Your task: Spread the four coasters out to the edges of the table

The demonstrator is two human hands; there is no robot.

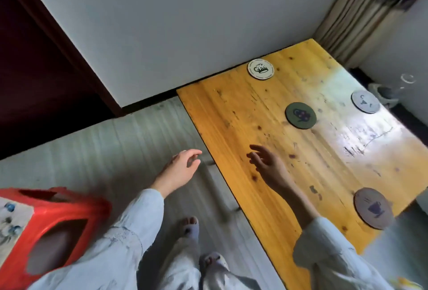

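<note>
Three coasters are seen at table (231, 127) edges; a green coaster (300, 115) remains mid-table, ahead of the right hand (266, 162), which is held open and empty. The left hand (183, 169) is likewise open, off-table. A reach forward seems called for next.

The wooden table (243, 127) offers a wide bare area between its left edge and the green coaster (300, 115); the right hand (268, 164) hovers there, fingers spread and empty. Flat coasters occupy three margins: white coaster (260, 69) at the wall edge, grey coaster (365, 101) at the far right edge, brown coaster (373, 208) at the near edge. The left hand (183, 169) hangs over open floor beside the table. A red stool (55, 227) stands at the lower left, well apart.
</note>
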